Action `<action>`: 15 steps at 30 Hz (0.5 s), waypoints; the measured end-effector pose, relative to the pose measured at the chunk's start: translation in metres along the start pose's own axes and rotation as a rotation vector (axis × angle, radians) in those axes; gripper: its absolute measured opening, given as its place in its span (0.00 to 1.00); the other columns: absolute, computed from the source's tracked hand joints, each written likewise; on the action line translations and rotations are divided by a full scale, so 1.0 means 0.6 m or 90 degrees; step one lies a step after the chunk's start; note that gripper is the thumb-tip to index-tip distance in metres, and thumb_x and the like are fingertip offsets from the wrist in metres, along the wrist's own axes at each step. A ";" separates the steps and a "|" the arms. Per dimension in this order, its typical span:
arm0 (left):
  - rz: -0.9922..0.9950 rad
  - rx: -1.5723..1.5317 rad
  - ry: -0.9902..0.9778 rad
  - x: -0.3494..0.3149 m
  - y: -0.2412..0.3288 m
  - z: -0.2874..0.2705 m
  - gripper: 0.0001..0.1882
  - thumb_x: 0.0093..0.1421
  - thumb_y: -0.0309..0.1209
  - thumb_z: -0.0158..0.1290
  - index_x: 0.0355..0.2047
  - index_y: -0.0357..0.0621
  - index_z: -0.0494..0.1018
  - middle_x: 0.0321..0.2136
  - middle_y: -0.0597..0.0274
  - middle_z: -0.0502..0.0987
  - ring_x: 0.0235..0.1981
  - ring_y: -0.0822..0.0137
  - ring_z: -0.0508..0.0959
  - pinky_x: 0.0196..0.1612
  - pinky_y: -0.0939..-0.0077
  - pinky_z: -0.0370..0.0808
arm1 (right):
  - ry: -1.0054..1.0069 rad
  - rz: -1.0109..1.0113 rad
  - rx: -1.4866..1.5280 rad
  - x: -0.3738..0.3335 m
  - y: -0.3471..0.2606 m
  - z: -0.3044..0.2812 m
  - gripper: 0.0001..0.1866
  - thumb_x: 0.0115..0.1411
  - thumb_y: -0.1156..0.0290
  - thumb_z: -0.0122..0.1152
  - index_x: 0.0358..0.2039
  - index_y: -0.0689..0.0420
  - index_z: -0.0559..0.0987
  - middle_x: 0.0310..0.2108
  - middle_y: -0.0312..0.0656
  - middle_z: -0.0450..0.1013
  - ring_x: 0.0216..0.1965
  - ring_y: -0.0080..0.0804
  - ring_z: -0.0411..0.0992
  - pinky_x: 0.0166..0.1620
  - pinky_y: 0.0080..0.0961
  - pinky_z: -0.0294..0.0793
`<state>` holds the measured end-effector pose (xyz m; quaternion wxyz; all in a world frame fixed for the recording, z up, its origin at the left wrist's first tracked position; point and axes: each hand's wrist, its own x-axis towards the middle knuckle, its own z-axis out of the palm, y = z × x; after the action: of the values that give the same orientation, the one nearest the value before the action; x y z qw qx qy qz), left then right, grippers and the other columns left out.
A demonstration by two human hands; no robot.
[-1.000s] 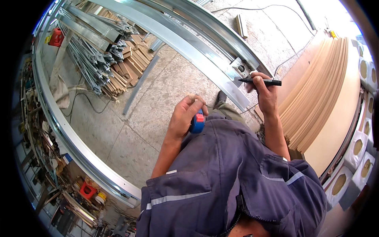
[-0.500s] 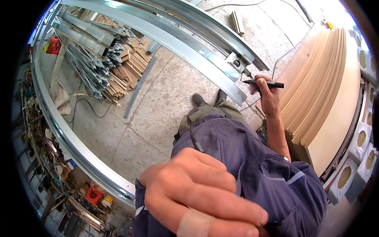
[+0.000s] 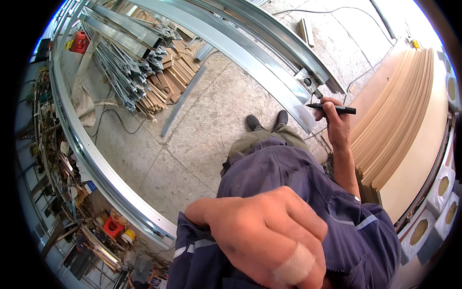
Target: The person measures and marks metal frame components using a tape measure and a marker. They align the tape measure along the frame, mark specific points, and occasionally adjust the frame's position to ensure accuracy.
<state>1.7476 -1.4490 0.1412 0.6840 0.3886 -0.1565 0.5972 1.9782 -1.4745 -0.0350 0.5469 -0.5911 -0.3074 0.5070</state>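
My right hand (image 3: 338, 129) pinches a black marker (image 3: 344, 110), its tip pointing left. That tip is close to the end of a long shiny metal profile (image 3: 269, 87); whether they touch I cannot tell. Just beyond, a small metal bracket with a round hole (image 3: 305, 81) sits at the end of the neighbouring rail. Close to the camera, in front of my dark work jacket (image 3: 284, 168), my left hand (image 3: 269, 231) is closed with its fingers curled downward. A beige plaster wraps one finger. What those fingers may hold is hidden.
To the right stands a tall stack of thin wooden panels (image 3: 399, 120). Metal bars (image 3: 115, 72) and wood strips (image 3: 168, 82) lie on the floor at upper left. A long metal rail (image 3: 106, 166) curves along the left. A cable (image 3: 332, 9) crosses the far floor.
My left hand has shifted right and turned, its fingers pointing more downward. My right hand keeps its grip on the marker near the profile's end. The whole view has shifted slightly.
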 end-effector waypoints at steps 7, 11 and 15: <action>-0.413 0.240 0.263 -0.070 0.036 -0.094 0.14 0.65 0.30 0.59 0.46 0.34 0.76 0.33 0.48 0.82 0.27 0.65 0.81 0.31 0.77 0.79 | -0.096 -0.050 0.133 -0.002 -0.054 0.025 0.14 0.70 0.69 0.58 0.45 0.69 0.78 0.31 0.49 0.77 0.31 0.31 0.77 0.35 0.28 0.76; -0.507 0.271 0.422 -0.110 0.025 -0.130 0.13 0.67 0.30 0.58 0.48 0.36 0.75 0.33 0.53 0.81 0.29 0.70 0.81 0.33 0.80 0.78 | -0.219 -0.081 0.230 -0.015 -0.109 0.063 0.14 0.69 0.68 0.58 0.46 0.69 0.78 0.34 0.51 0.77 0.31 0.31 0.76 0.34 0.28 0.76; -0.510 0.287 0.439 -0.124 0.020 -0.141 0.12 0.68 0.30 0.57 0.48 0.37 0.76 0.34 0.53 0.82 0.29 0.71 0.80 0.33 0.81 0.77 | -0.295 -0.102 0.221 -0.019 -0.132 0.100 0.13 0.67 0.71 0.59 0.46 0.68 0.79 0.35 0.50 0.77 0.30 0.30 0.75 0.34 0.26 0.76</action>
<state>1.6972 -1.4404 0.0398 0.7686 0.3368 0.3663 0.4021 1.9335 -1.4479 0.0509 0.5931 -0.3312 -0.3785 0.6287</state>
